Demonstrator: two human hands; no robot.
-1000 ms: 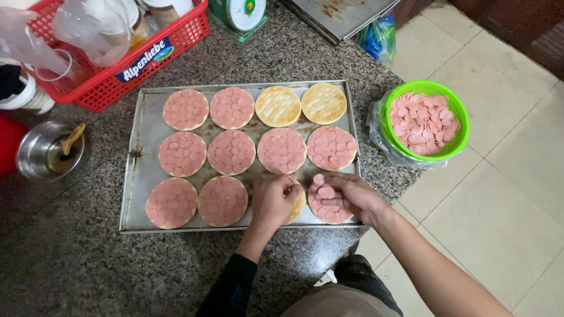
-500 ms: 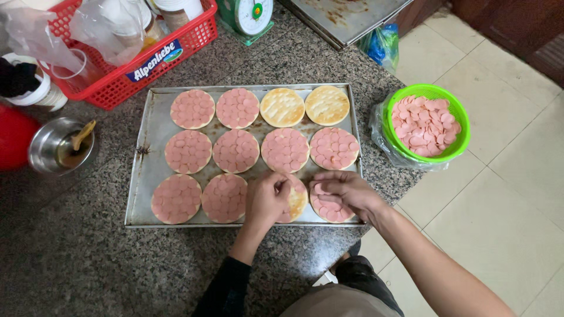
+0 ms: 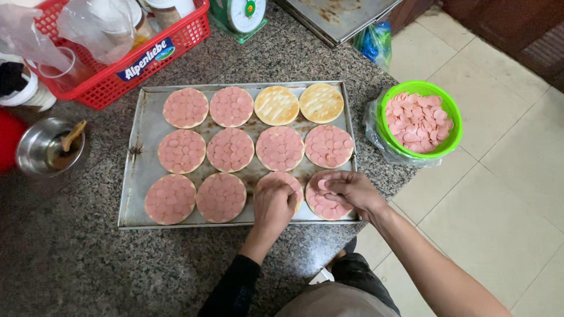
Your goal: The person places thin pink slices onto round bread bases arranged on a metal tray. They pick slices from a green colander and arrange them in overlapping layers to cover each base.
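Hands curled: left hand [image 3: 273,202] presses a sausage-topped base [image 3: 286,183]; right hand [image 3: 348,191] pinches a sausage slice [image 3: 322,184].

My left hand [image 3: 274,202] covers most of the round base [image 3: 283,181] under it, so I can't tell how full it is. My right hand [image 3: 348,189] hides its fingertips and part of the next base [image 3: 321,204].

red basket [image 3: 176,41], steel cup [image 3: 38,147], green scale [image 3: 241,14]
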